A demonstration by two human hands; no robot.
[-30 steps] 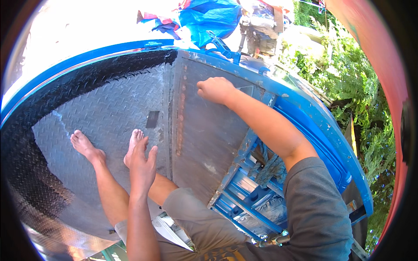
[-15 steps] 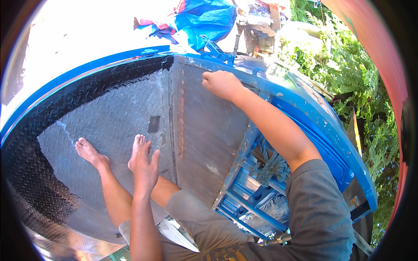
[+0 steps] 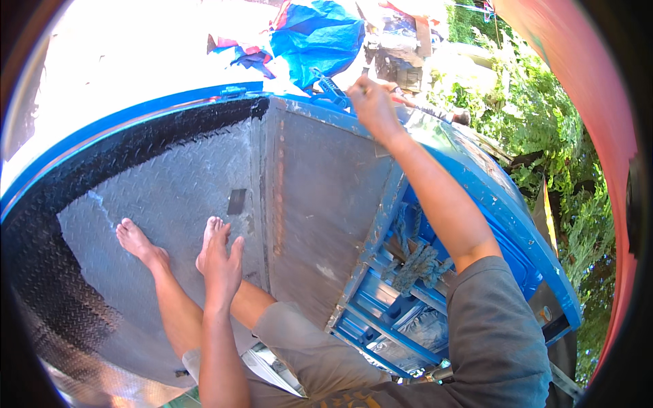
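The right hand (image 3: 373, 105) is curled firmly round the handle of a brush (image 3: 443, 114), above the far edge of the smooth metal panel (image 3: 320, 197) by the blue rim (image 3: 469, 173); the dark bristles point right, away from the body, perhaps to keep them off skin and clothes. The left hand (image 3: 221, 268) has nothing in it, fingers loosely extended over the right leg, seemingly just resting; contact is unclear. Beyond, bare feet (image 3: 139, 241) stand apart on the tread-plate floor (image 3: 163, 197), probably for balance, clear of the black coating (image 3: 81, 163) along its curved far-left edge. Rope (image 3: 416, 268) lies bundled beyond the panel's right edge.
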